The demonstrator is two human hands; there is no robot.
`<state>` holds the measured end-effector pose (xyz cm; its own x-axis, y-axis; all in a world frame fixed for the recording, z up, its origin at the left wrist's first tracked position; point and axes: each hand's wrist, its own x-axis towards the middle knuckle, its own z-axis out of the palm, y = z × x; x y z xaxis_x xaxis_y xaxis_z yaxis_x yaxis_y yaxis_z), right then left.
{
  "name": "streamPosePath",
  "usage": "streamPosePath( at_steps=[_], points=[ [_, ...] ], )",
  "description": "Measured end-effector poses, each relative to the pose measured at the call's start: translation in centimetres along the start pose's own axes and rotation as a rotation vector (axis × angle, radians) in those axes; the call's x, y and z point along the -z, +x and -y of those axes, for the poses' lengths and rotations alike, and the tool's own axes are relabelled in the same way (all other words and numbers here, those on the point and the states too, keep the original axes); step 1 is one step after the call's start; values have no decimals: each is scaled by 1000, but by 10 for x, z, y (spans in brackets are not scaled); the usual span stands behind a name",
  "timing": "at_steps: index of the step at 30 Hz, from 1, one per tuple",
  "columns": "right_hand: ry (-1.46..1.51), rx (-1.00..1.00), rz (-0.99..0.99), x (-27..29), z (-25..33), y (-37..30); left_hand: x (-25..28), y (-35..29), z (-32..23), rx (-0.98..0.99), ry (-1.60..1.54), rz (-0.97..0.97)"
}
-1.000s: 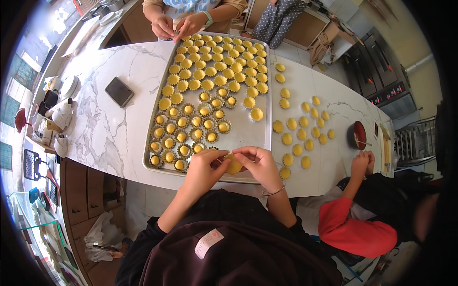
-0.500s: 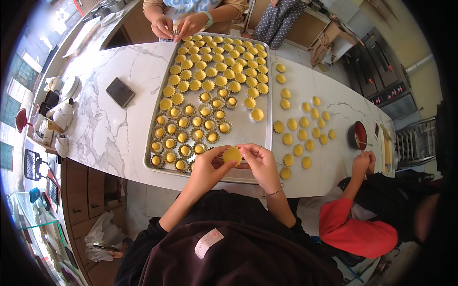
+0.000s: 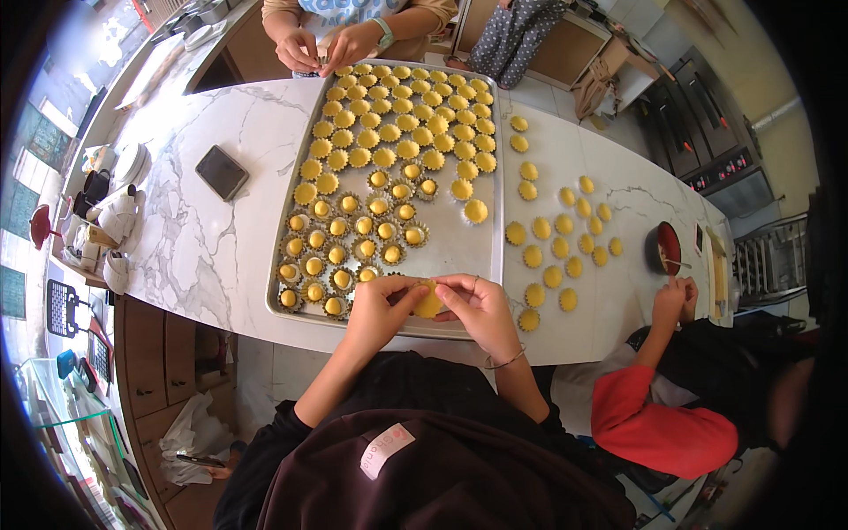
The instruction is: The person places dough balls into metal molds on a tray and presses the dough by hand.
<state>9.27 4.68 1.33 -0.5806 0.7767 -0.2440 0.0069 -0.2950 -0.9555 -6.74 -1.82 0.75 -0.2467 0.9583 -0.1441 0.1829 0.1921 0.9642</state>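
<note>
Near the front edge of the metal baking tray (image 3: 452,258), my left hand (image 3: 382,309) and my right hand (image 3: 481,311) both pinch one yellow dough tart shell (image 3: 427,305) between them. Thumbs and fingertips press at its rim; its mould, if any, is hidden behind the dough and fingers. Left of my hands, fluted tins holding dough balls (image 3: 338,253) fill the tray's near left part. Beyond them stand many lined tart shells (image 3: 389,132). A single lined shell (image 3: 475,210) sits nearest on the tray's right side.
Loose tart shells (image 3: 561,248) are spread on the marble table (image 3: 618,291) right of the tray. A phone (image 3: 222,172) lies to the left. A dark bowl (image 3: 662,250) stands at right, by a co-worker in red (image 3: 662,424). Another co-worker's hands (image 3: 329,49) work at the far end.
The held shell has tipped, showing less of its round face. My fingers have shifted along its rim, with both thumbs now closer together at its top.
</note>
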Motion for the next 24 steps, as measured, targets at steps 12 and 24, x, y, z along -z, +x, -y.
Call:
streamPosePath(
  at_steps=[12, 24],
  points=[
    [93, -21, 22, 1, 0, -1, -1, 0, -6, -104, 25, -42],
    [104, -47, 40, 2, -3, -2, -2, 2, 1, -179, 29, -79]
  ],
)
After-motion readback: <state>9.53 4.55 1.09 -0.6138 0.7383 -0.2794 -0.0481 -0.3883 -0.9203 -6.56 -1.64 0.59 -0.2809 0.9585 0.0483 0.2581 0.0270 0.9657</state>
